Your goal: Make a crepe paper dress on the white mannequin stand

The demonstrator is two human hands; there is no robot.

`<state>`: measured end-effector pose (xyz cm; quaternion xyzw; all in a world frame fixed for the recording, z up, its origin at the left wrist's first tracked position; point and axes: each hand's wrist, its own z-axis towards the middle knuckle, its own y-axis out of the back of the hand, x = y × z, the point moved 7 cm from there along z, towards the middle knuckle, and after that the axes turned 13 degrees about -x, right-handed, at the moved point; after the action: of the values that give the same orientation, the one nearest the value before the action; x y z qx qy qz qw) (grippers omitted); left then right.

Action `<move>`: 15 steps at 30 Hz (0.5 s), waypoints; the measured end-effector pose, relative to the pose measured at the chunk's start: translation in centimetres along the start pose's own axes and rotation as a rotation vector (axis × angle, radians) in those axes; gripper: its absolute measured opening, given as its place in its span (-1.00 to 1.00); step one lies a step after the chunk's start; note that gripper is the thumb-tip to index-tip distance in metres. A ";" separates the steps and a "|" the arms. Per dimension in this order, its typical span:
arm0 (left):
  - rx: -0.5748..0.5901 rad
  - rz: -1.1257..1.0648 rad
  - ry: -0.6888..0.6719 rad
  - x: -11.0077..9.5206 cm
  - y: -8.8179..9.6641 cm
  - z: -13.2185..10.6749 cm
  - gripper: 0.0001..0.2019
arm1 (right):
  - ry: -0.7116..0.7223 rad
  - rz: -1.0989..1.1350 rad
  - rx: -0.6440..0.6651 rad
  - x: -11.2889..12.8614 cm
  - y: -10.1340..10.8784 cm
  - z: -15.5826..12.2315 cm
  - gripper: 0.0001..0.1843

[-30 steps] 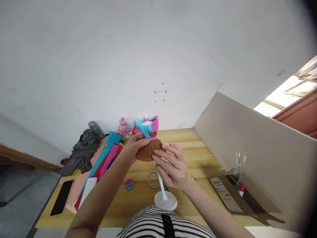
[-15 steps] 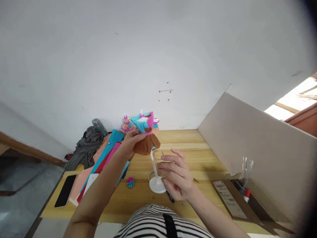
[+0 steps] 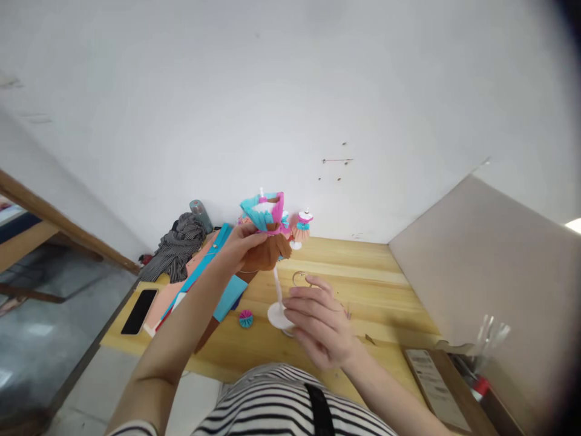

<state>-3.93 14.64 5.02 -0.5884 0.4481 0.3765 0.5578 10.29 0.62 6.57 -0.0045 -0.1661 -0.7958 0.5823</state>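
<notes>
My left hand [image 3: 240, 245] grips a small dress-form mannequin at the waist of its crepe-paper dress. The dress has a turquoise and pink top [image 3: 262, 212] and a brown skirt [image 3: 265, 253]. Below the skirt, a thin white pole runs down to a round white base [image 3: 275, 316], and the stand leans slightly. Close to the right of the base hovers my right hand [image 3: 324, 324], fingers loosely curved and apart, with nothing visible in them. A pink and turquoise pleated paper rosette [image 3: 246, 319] lies on the table left of the base.
Another dressed mini mannequin [image 3: 302, 227] stands by the wall. A clear ring [image 3: 300, 278] lies behind my right hand. On the left are coloured paper sheets [image 3: 230, 297], a phone [image 3: 140, 312], striped cloth [image 3: 179, 248] and a bottle [image 3: 201, 215]; at right, a cardboard box [image 3: 447, 387].
My view has shifted left, revealing more of the mannequin by the wall. The held mannequin has risen slightly. My right hand's fingers have drawn closer together beside the base.
</notes>
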 end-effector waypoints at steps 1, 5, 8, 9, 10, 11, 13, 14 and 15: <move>-0.026 0.004 -0.031 -0.4 1.0 0.0 -0.75 | -0.031 0.048 -0.026 -0.2 0.3 -0.9 -0.70; -0.136 0.049 -0.110 -2.0 5.3 -0.9 -0.69 | -0.336 0.161 0.062 -3.4 -3.0 -7.0 -0.84; -0.232 0.102 -0.126 -2.9 8.1 -2.5 -0.69 | -0.455 0.083 0.210 -5.5 -8.7 -13.0 -0.68; -0.271 0.116 -0.128 -3.2 9.0 -3.2 -0.69 | -0.463 0.072 0.228 -5.9 -10.7 -14.7 -0.69; -0.314 0.126 -0.132 -3.4 9.8 -4.0 -0.70 | -0.467 0.066 0.246 -6.2 -12.6 -16.3 -0.74; -0.357 0.135 -0.136 -3.6 10.7 -4.8 -0.70 | -0.470 0.062 0.261 -6.4 -14.3 -17.6 -0.81; -0.433 0.155 -0.130 -3.7 12.4 -6.7 -0.71 | -0.467 0.056 0.272 -6.6 -17.3 -19.6 -0.77; -0.465 0.173 -0.117 -3.7 13.3 -7.7 -0.72 | -0.460 0.051 0.275 -6.6 -18.4 -20.3 -0.72; -0.496 0.191 -0.097 -3.6 14.2 -8.7 -0.72 | -0.446 0.046 0.277 -6.6 -19.4 -20.8 -0.70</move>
<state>-19.03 6.72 4.72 -0.6434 0.3681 0.5537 0.3793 -1.73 6.33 -19.44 -0.1041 -0.3974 -0.7315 0.5442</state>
